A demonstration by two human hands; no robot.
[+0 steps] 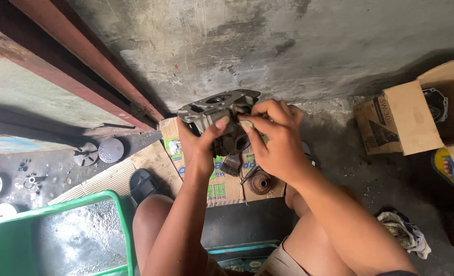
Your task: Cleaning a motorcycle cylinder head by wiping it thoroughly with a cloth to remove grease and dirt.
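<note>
bare knees and forearms fill the bottom of the view, at six o'clock, with a green tub (12, 240) at eight o'clock. both arms reach up to the middle, where a grey metal engine part (218, 108) is held above the floor, just at twelve o'clock from the flattened cardboard sheet (222, 181) spread below it.

the left hand (200, 145) is closed around the part's lower left side, thumb pressed on its face. the right hand (274, 138) is curled at the part's three o'clock edge, fingertips pinching something small and pale against it; what that bit is cannot be told.

to do this well, i'd judge the left hand should brace the casting firmly and keep it from tilting, while the right works with fingertips only, so nothing small drops to the floor.

the part is a dull, greasy grey casting, blocky, with a flat flange on top, a round bore and dark ports on its side.

a rusty round piece (260, 182) lies on the cardboard at five o'clock of the part, an open cardboard box (405, 120) sits at three o'clock, and a crumpled rag (403, 232) at four o'clock.
</note>
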